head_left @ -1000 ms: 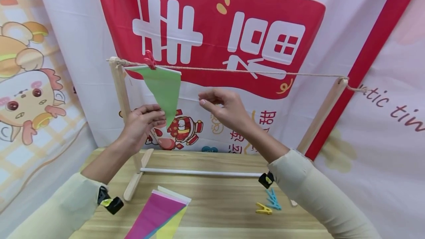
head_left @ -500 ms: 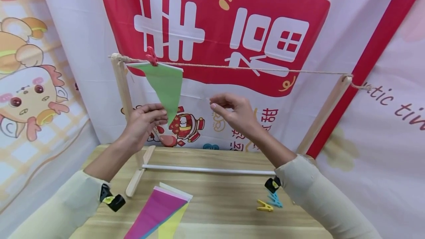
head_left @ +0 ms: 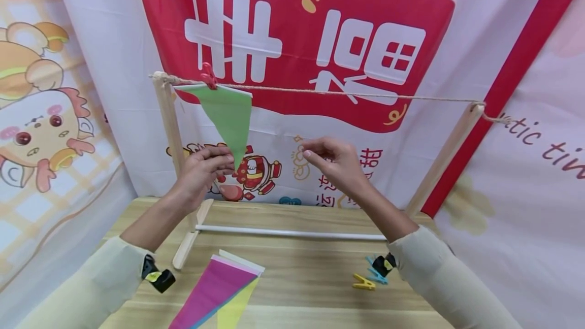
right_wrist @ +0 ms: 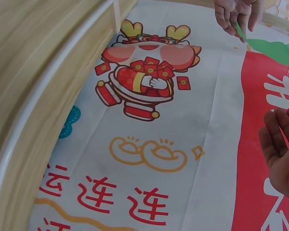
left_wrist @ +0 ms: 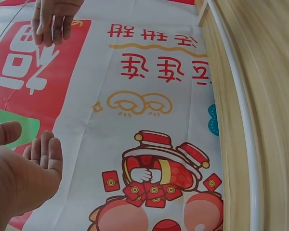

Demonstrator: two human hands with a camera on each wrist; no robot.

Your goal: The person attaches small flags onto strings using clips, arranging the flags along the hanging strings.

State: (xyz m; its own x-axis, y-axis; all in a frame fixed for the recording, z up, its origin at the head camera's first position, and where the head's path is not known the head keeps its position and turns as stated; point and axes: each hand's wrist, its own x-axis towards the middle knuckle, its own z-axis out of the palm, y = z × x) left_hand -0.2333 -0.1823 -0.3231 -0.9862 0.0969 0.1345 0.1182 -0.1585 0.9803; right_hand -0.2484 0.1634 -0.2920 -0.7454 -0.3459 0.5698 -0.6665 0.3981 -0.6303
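A green triangular pennant hangs point down from a twine line, fixed there by a red clothespin. Beside its lower tip is my left hand, fingers loosely bent. In the left wrist view the thumb and fingers of that left hand stand apart, with part of the green pennant behind them. Whether they touch the tip is hard to tell. My right hand is in the air right of the pennant, below the line, fingers loosely curled around nothing.
Wooden posts carry the line, joined low down by a white rod. Magenta and yellow pennants lie on the wooden table. Yellow and blue clothespins lie at the right. A printed cloth hangs behind.
My right hand has moved right and slightly down, away from the pennant. My left hand has barely shifted near the tip. The pennant still hangs under the red clothespin.
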